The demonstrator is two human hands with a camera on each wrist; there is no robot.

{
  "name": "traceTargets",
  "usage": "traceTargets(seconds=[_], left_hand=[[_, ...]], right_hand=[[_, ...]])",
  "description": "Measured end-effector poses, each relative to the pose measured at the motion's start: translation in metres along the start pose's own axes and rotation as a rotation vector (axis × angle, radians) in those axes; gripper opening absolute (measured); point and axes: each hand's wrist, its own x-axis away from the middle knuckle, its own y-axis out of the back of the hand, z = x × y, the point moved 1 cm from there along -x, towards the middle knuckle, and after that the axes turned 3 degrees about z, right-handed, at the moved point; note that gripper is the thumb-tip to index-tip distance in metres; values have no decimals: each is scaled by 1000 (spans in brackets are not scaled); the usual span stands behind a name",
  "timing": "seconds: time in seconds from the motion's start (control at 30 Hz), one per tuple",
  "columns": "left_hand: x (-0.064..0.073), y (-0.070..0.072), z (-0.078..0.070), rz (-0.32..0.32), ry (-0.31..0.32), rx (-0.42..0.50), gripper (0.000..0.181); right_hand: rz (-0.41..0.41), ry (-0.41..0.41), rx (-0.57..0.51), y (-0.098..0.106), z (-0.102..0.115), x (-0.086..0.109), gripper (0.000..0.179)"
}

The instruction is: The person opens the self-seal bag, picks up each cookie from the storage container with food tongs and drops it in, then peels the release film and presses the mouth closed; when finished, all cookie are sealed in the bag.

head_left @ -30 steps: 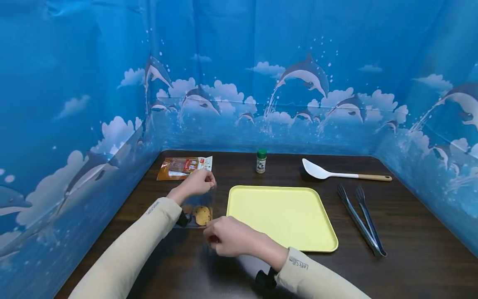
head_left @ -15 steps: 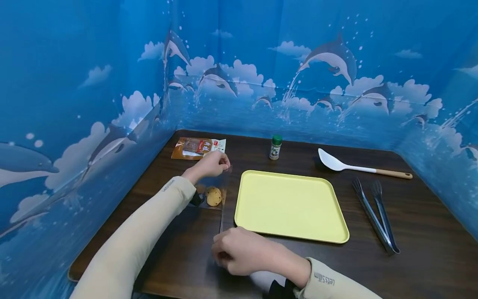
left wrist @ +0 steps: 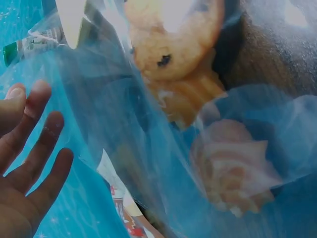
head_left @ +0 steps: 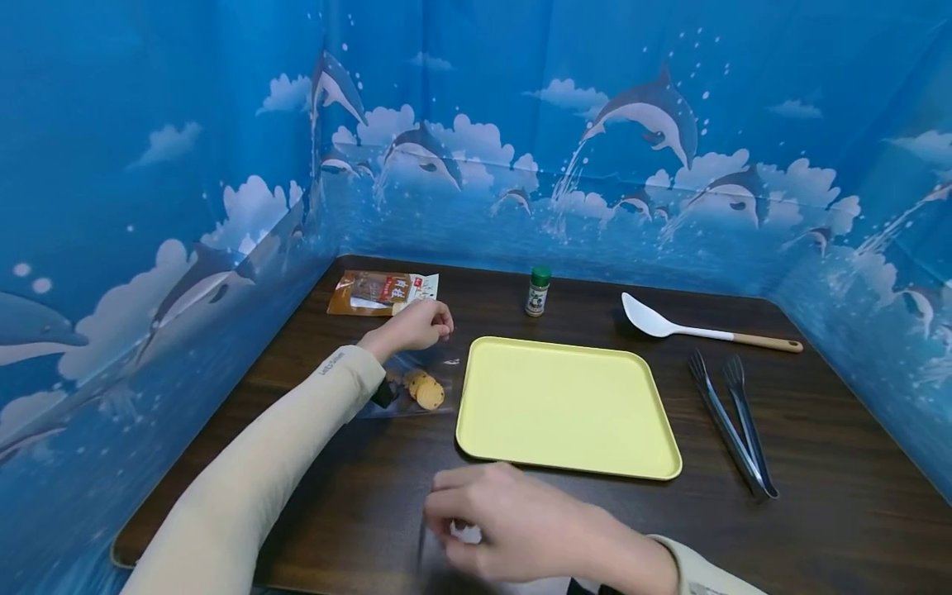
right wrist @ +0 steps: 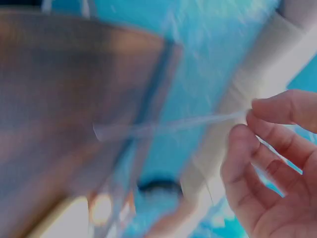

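Note:
A clear plastic bag [head_left: 402, 408] with round, dark-flecked cookies [head_left: 429, 392] in it lies left of the tray. My left hand [head_left: 416, 324] is above the bag's far end, and its thumb and forefinger seem to pinch the film, though the contact is hard to see. The left wrist view shows that hand's other fingers [left wrist: 54, 121] loosely spread, with the bag's film [left wrist: 133, 104] close by. Low over the near side of the table, my right hand [head_left: 513, 521] pinches a thin, clear plastic strip [right wrist: 173, 125] between thumb and fingertips. The strip's other end hangs free.
A yellow tray [head_left: 565, 405] sits in the middle of the dark table. Behind are a brown snack packet [head_left: 381, 293] and a green-capped seasoning bottle [head_left: 537, 291]. A white spatula [head_left: 650, 317] and metal tongs [head_left: 732, 438] lie at right. A dolphin-print curtain surrounds the table.
My right hand has drawn away from the bag toward the near edge, pulling the strip clear. The bag has slackened and its cookies have shifted. The head view has also moved.

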Motion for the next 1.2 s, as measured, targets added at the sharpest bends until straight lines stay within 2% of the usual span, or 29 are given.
traceTargets(seconds=[0.13, 0.23, 0.33, 0.43, 0.57, 0.7, 0.83, 0.97, 1.1, 1.2], left_hand=[[-2, -3, 1, 21, -10, 29, 21], [2, -2, 4, 7, -10, 44, 20], [5, 1, 7, -12, -11, 49, 19], [7, 2, 10, -16, -13, 47, 19], [4, 1, 10, -8, -16, 39, 20], [-2, -3, 8, 1, -26, 41, 19], [3, -3, 8, 8, -18, 49, 18], [4, -3, 7, 11, -21, 47, 19], [2, -3, 5, 4, -35, 54, 19], [2, -5, 5, 6, -31, 51, 18]], right_hand=[[-330, -133, -54, 29, -15, 41, 25], [-581, -261, -42, 50, -34, 79, 30], [-730, -448, -94, 72, -56, 119, 21], [-780, -619, -135, 92, -77, 159, 13], [-766, -780, -158, 111, -102, 203, 21], [-690, -898, -124, 129, -129, 227, 30], [-494, -957, -21, 137, -163, 225, 28], [-317, -977, 48, 127, -200, 221, 23], [-228, -970, 130, 116, -231, 214, 23], [-174, -973, 169, 111, -246, 206, 33]])
